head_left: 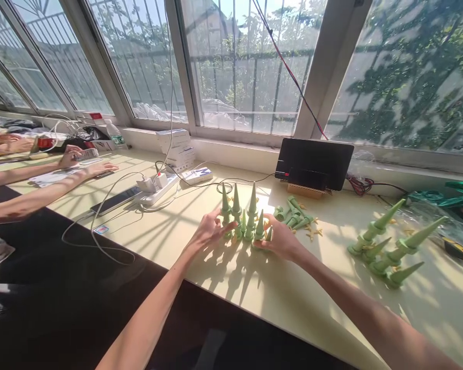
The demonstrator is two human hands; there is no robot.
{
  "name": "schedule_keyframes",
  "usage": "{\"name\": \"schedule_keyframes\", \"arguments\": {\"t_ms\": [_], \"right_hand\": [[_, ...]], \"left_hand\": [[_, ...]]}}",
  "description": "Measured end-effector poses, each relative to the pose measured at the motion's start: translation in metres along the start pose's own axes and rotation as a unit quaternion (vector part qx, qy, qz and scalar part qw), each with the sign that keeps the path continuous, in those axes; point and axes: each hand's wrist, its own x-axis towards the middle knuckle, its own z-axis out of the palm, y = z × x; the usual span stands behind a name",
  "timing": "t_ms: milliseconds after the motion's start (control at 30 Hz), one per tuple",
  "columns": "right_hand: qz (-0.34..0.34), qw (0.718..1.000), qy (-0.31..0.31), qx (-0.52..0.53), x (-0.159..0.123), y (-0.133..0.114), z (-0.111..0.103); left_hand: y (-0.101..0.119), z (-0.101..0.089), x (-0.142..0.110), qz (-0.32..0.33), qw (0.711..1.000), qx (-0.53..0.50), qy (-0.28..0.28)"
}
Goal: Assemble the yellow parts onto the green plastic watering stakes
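A cluster of green plastic spires [249, 218], tall and short ones with cone tips, stands upright in front of me. My left hand [212, 227] is closed around its left side, the thumb across the front. At the right side, my right hand [280, 239] grips the shorter cones between thumb and fingers. Behind my right hand lies a loose pile of green cone-shaped parts [295, 215], with small yellow pieces [313, 231] beside it. Another green spire cluster [393, 249] stands further right, apart from both hands. The cluster's base is partly hidden by my fingers.
A black tablet [314, 163] leans on a cardboard stand by the window. Left of centre are a power strip [158, 189], a phone [116, 200] and loose cables. A co-worker's hands [100, 168] rest at the far left. Plastic bags and a yellow-black tool [458, 248] lie at right.
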Motion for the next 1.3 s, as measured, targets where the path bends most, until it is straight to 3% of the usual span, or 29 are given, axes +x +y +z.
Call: {"name": "schedule_keyframes", "arguments": {"t_ms": [533,700,1000,1300], "right_hand": [[-0.005,0.999,0.001,0.045,0.002,-0.001,0.001],[-0.012,0.999,-0.001,0.053,0.005,0.003,0.003],[-0.019,0.998,0.001,0.065,0.007,0.003,0.002],[-0.04,0.996,-0.013,0.084,0.01,0.006,0.001]], "left_hand": [[-0.007,0.01,-0.005,0.006,0.997,0.072,-0.014],[-0.007,0.012,-0.008,0.025,0.998,0.042,-0.033],[0.0,0.019,-0.018,-0.003,1.0,0.017,-0.014],[0.01,0.022,-0.027,-0.018,0.998,-0.051,-0.033]]}}
